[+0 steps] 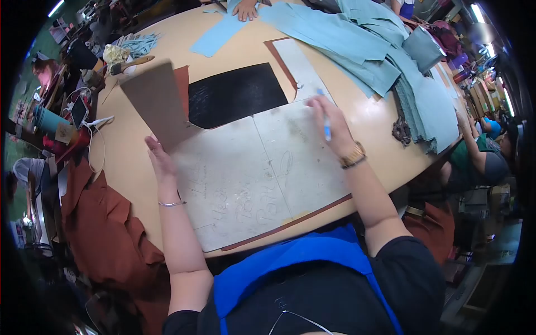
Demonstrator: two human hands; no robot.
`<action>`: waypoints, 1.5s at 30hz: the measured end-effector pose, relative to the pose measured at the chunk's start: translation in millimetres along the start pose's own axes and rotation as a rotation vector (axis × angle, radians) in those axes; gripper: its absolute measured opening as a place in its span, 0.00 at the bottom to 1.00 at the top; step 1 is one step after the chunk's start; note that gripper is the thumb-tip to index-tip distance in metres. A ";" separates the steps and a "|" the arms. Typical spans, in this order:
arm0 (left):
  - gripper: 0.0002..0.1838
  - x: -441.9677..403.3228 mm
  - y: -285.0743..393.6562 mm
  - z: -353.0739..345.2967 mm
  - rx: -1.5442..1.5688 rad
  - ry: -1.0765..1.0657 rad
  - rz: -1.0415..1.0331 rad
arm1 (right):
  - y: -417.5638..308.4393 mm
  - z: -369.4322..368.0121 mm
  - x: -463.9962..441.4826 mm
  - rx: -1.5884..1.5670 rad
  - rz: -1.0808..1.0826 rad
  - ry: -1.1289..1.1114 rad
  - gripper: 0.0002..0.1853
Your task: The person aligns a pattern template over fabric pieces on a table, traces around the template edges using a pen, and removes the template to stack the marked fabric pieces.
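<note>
A large whitish template (pixel 245 178) with handwriting and a ruled line lies on the table in front of me, over reddish-brown material (pixel 301 219) that shows along its near edge. My left hand (pixel 161 158) rests at the template's left edge, beside a brownish-grey flap (pixel 159 95); its fingers are apart. My right hand (pixel 334 124) is over the template's upper right part, closed around a blue and white pen (pixel 327 127). A black sheet (pixel 237 95) lies just beyond the template. The template's narrow arm (pixel 296 58) extends up at the right over a brown strip.
Light blue pieces (pixel 346 42) are piled at the back right of the table (pixel 357 100). A person's hand (pixel 245 9) lies on light blue material at the back. A brush (pixel 131 64) is at the back left. Reddish-brown material (pixel 106 229) hangs at the left edge.
</note>
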State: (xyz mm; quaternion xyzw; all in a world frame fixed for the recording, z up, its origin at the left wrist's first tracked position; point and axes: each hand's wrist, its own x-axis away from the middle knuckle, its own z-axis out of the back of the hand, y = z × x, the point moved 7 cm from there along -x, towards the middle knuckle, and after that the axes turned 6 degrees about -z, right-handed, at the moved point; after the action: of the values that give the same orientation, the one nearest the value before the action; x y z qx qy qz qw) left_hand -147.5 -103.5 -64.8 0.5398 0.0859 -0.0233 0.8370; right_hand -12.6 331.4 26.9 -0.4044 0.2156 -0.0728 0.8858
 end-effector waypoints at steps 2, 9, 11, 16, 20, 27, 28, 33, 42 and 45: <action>0.47 -0.6 -5.0 -0.5 -0.181 -0.071 0.007 | 34.2 42.0 26.1 0.269 -0.048 0.037 0.10; 0.44 14.3 44.8 -9.3 -0.251 0.118 -0.256 | 81.6 67.2 56.5 -0.303 -0.354 -0.043 0.19; 0.45 11.9 33.0 -7.6 -0.326 0.151 -0.277 | 81.0 72.2 52.9 -0.493 -0.512 -0.032 0.24; 0.49 21.3 56.4 -10.6 -0.462 0.108 -0.201 | 84.1 74.4 42.5 -0.579 -0.486 -0.013 0.35; 0.52 23.2 52.0 -12.6 -0.591 0.133 -0.211 | 73.1 82.1 40.4 -0.548 -0.452 0.005 0.37; 0.52 24.9 45.3 -15.4 -0.552 0.100 -0.162 | 60.3 78.2 55.7 -0.601 -0.642 -0.259 0.28; 0.52 18.5 36.0 -14.9 -0.491 0.101 -0.160 | 54.9 87.3 53.9 -0.438 -0.525 -0.225 0.26; 0.52 33.6 52.5 -7.0 -0.481 -0.040 -0.136 | -3.7 152.5 60.0 -0.071 -0.118 0.121 0.19; 0.15 52.5 50.0 -6.3 -0.703 0.125 -0.265 | 168.9 307.2 96.3 -0.354 -0.401 0.816 0.24; 0.17 64.5 55.3 10.5 -0.222 0.131 -0.027 | 135.2 294.1 97.5 0.525 0.094 0.952 0.29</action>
State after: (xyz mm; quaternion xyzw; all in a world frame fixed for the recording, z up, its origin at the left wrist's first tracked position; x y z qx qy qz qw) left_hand -75.5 -86.5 -21.6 0.4431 0.1496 0.0104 0.8838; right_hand 198.3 592.8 64.9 -0.0818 0.5850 -0.2597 0.7640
